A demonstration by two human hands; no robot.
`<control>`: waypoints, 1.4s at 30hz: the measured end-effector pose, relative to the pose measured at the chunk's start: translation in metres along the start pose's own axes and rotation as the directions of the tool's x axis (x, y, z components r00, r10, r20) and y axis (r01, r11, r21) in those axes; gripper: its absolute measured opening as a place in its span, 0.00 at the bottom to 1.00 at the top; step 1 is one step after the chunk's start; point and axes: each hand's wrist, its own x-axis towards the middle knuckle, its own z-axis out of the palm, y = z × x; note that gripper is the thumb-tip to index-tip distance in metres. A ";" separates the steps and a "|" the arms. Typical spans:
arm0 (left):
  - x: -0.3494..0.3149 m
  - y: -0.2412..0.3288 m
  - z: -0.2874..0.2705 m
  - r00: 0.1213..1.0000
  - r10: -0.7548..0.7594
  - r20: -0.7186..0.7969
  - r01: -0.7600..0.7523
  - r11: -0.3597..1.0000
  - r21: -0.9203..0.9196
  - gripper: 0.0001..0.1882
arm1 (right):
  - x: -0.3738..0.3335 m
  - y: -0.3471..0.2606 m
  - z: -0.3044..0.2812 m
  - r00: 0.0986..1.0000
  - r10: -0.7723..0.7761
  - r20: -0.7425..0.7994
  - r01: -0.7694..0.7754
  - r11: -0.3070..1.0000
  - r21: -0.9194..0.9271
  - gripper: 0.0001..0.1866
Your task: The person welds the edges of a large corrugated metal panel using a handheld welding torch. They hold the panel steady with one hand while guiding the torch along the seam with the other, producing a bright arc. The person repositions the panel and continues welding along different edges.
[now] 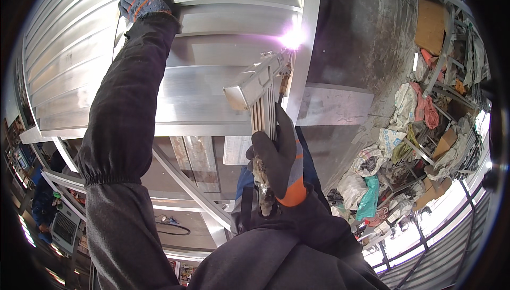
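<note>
My right hand (281,157), in a dark glove with an orange band, is closed around the grip of a handheld welding gun (261,88). The gun's tip meets a bright white-violet glow (292,39), where a slat runs into the side bar (308,40) of a metal frame. Parallel silvery slats (207,51) fill that frame. Up at the far left, my left hand (146,0), in a grey and orange glove, rests against the slats with its fingers curled. A thin strip runs beside it; what the fingers hold, if anything, is hidden.
Sacks (350,189), cloth, cardboard (430,27) and metal scraps are heaped on the right. Below the slatted panel stands a structure with a diagonal metal bar (191,186); a black cable (172,230) lies there. Another person (45,199) is at the far left near a grey grilled box (66,226).
</note>
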 end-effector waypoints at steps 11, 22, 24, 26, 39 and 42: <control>0.000 0.000 0.000 0.999 0.029 -0.045 -0.025 0.997 0.079 0.29 | -0.009 0.005 0.000 1.000 -0.017 -0.025 0.015 0.999 -0.051 0.36; 0.001 -0.007 0.007 1.000 -0.013 -0.009 0.012 0.999 -0.030 0.36 | -0.018 0.008 -0.003 0.999 -0.048 -0.020 0.046 0.996 -0.074 0.34; 0.001 -0.008 0.007 0.999 -0.029 0.029 0.029 0.999 -0.014 0.34 | -0.019 0.008 -0.003 0.998 -0.063 -0.025 0.060 0.994 -0.086 0.34; 0.001 -0.008 0.007 1.000 -0.024 0.017 0.024 1.000 -0.016 0.33 | -0.021 0.008 -0.003 0.999 -0.047 -0.023 0.045 0.996 -0.076 0.34; 0.003 -0.003 0.002 0.996 -0.070 0.057 0.068 0.997 0.038 0.32 | -0.029 0.014 -0.005 0.999 -0.036 -0.034 0.032 0.994 -0.104 0.34; 0.003 -0.002 0.001 0.996 -0.066 0.058 0.063 0.996 0.061 0.32 | -0.030 0.016 -0.005 0.998 -0.063 -0.027 0.060 0.994 -0.087 0.34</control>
